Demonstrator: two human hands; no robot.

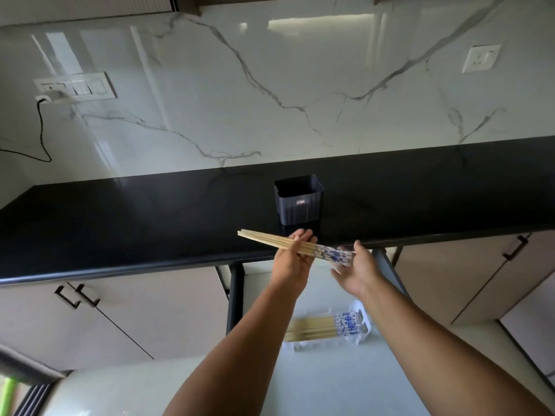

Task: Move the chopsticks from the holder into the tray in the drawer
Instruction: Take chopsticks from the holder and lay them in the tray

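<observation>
A bundle of wooden chopsticks [264, 240] with blue-and-white patterned ends lies across my left hand [295, 259], which grips it just in front of the counter edge. My right hand [359, 273] is open, its fingers touching the patterned ends. Behind my hands, a dark square holder [298, 202] stands on the black countertop [135, 223] and looks empty. Below, in the open drawer [330, 379], a clear tray [359, 337] holds several more chopsticks [318, 327] lying flat.
A marble backsplash rises behind the counter, with a switch panel [76, 87] and plugged cable at left and a socket [480, 58] at right. Cabinet doors with dark handles [78, 294] flank the drawer. The drawer's dark frame posts [234, 295] stand beside my arms.
</observation>
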